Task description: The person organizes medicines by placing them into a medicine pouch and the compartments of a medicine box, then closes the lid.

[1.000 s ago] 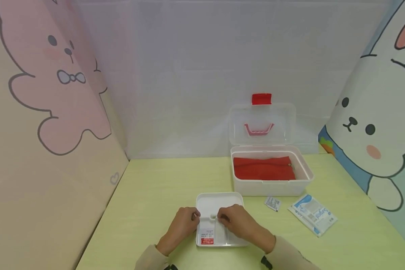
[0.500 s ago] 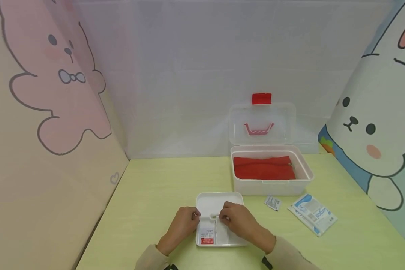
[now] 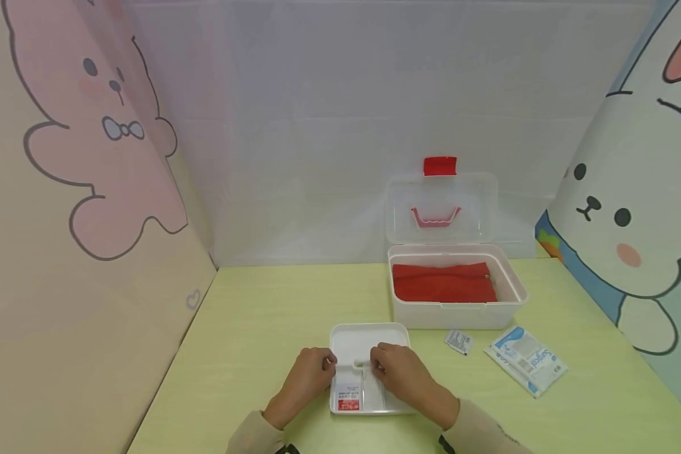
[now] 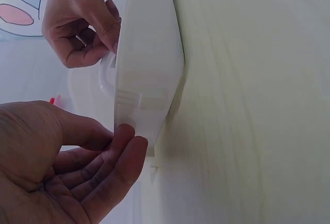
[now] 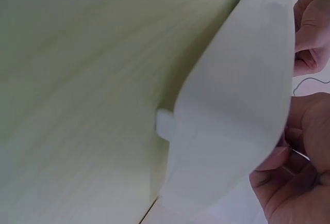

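Observation:
A shallow white compartment tray (image 3: 353, 342) lies on the table in the head view. My left hand (image 3: 313, 371) pinches its left rim; in the left wrist view that hand (image 4: 77, 167) has the thumb at the rim and fingertips against the outer wall. Over the inner dividers, right of a small raised loop (image 3: 359, 364), is my right hand (image 3: 403, 373), fingers curled and fingertips down in the tray. I cannot tell what it pinches, as the fingers and tray wall hide it. A white packet with a red panel (image 3: 349, 398) lies in the front-left compartment.
Behind stands a white box (image 3: 454, 317), its clear lid (image 3: 482, 202) raised, a red pouch (image 3: 442, 284) inside. Right of the tray lie a small sachet (image 3: 459, 342) and a larger blue-and-white "Surgical" packet (image 3: 526, 360). Printed walls bound the table (image 3: 278, 302) on both sides.
The right hand has shifted slightly rightward over the tray, rising a little midway and coming back down. The left hand and the tray have stayed in place.

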Available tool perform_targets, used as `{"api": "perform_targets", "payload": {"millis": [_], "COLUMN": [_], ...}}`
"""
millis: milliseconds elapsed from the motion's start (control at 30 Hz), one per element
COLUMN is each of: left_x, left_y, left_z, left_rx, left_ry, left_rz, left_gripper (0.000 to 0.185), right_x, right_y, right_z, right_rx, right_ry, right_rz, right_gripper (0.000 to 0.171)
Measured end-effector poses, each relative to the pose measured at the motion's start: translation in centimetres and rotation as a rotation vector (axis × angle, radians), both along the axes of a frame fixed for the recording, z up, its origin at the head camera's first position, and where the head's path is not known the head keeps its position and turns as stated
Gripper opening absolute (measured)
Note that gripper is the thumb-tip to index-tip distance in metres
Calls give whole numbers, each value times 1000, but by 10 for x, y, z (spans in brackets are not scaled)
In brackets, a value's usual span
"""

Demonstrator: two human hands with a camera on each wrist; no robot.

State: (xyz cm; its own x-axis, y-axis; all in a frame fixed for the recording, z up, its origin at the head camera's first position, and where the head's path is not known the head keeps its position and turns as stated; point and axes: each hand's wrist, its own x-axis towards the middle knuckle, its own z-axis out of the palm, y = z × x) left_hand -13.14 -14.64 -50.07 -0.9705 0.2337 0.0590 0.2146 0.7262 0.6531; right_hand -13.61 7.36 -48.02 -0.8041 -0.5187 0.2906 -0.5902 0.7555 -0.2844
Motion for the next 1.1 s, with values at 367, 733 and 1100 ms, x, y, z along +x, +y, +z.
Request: {"api": "perform_targets", "payload": {"millis": [367,733,1100], "left_x": [0,0,1], "left_y": [0,0,0], "left_z": [1,-1,0], "left_rx": [-7,1,-4], "left_ry": [11,15,23], "left_rz": [-6,-8,-11], "left_gripper": [14,14,13], "right_x": [0,1,-2], "right_y": [0,5,20], "right_z": [-3,7,23], "right_rx": [61,13,-38], "right_ry": [-30,-105,21], "right_rz": [-51,-60,-125], "right_gripper": [26,15,20]}}
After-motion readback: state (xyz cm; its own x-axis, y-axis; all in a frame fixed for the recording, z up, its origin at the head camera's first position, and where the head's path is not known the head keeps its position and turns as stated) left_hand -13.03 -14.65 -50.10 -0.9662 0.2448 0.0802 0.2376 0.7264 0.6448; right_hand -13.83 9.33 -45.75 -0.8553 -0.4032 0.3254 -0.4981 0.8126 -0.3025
